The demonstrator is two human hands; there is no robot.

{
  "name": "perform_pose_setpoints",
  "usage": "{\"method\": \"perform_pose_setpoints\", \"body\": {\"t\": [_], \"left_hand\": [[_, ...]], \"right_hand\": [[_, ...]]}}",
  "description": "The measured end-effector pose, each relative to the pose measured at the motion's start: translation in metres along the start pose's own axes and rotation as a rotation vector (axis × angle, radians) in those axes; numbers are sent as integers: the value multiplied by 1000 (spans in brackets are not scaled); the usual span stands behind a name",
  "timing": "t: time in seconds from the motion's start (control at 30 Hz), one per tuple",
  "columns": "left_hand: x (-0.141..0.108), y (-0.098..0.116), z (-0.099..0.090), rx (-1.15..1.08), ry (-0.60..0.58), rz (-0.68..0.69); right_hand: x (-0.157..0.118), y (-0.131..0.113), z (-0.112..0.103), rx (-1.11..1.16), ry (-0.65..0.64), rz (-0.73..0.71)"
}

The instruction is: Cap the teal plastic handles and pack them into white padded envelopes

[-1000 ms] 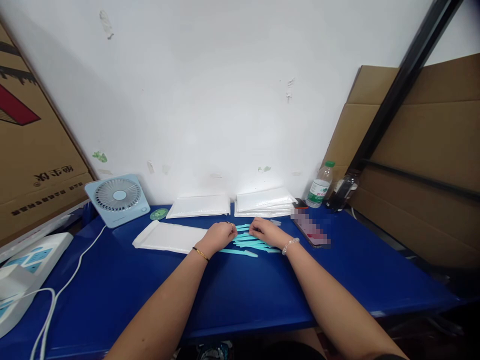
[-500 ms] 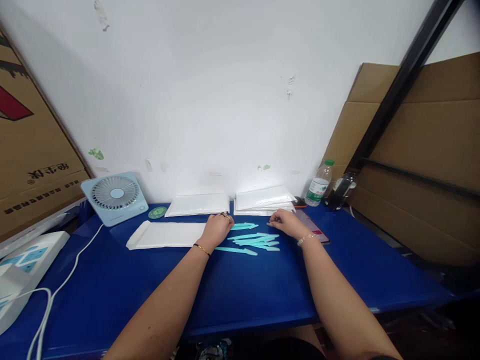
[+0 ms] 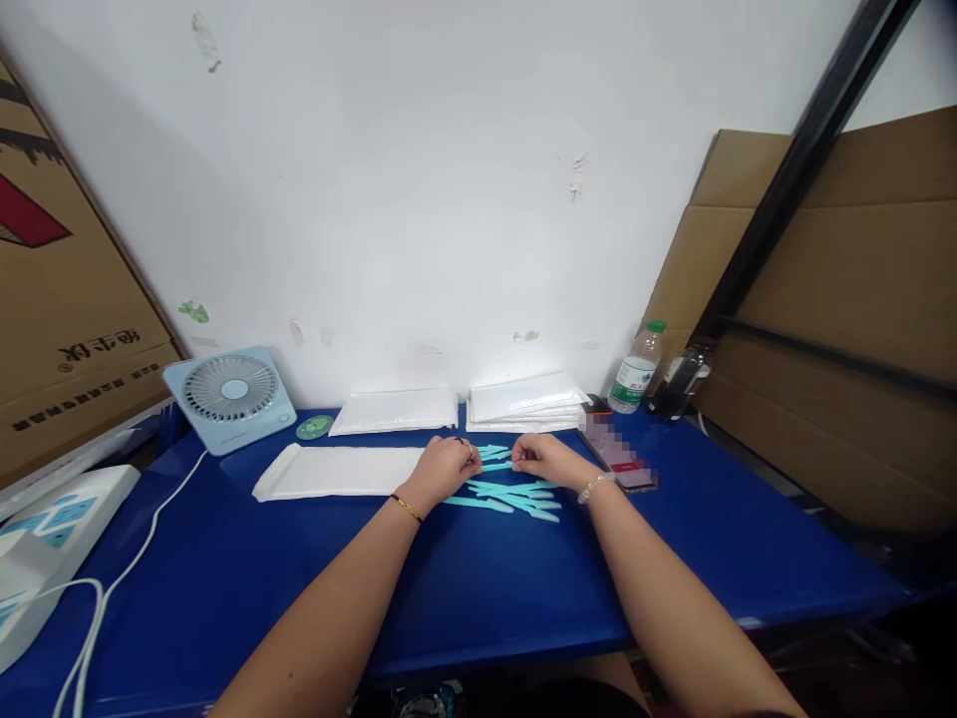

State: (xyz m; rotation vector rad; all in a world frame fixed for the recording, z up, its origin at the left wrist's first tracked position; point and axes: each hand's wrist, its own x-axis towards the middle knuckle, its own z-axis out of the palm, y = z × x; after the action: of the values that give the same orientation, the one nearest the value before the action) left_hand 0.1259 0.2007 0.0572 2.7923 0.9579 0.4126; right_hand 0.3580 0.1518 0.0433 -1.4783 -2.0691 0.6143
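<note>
My left hand is closed, fingers pinched, over the right end of a long white padded envelope lying flat. Between it and my right hand stretches a slim turquoise eyebrow razor. The right thumb and fingertips are pinched at that razor's right end; its left end runs in under the left fingers. Just behind lie more turquoise razors. A loose, crossed pile of similar razors rests in front of both hands, and one razor points out from below my left wrist.
Two stacks of white bubble mailers, a left one and a right one, sit against the wall. A phone, bottle and dark jar stand right. Left are a blue fan, green disc and power strip.
My right hand has moved left and slightly down, close to my left hand, and pinches a razor's end. The left hand has shifted slightly right and down.
</note>
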Motion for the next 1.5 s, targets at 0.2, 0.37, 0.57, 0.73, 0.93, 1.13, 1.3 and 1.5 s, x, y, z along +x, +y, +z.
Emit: {"method": "perform_pose_setpoints", "body": {"t": [0.2,0.37,0.57,0.73,0.93,1.13,1.3,1.5], "left_hand": [[-4,-17,-12,115,117,-178],[-7,-25,-12,82,114,-203],[-8,-9,-8,-60,102,-91],[-7,8,-1,-31,22,65],[-3,-5,-5,91,88,-63],[-7,-29,-8,66,155,-204],[-8,-23,-7,2,187,-200],[-10,-4,-6,-86,55,-10]], "right_hand": [[-7,14,-22,-60,186,139],[-22,16,-39,4,49,148],[-25,1,-38,-50,-257,142],[-14,-6,-21,-31,-118,44],[-11,0,-22,-96,71,-44],[-18,16,-40,-213,227,100],[-24,-3,-37,-63,-51,77],[-20,-14,-21,-83,-306,79]]}}
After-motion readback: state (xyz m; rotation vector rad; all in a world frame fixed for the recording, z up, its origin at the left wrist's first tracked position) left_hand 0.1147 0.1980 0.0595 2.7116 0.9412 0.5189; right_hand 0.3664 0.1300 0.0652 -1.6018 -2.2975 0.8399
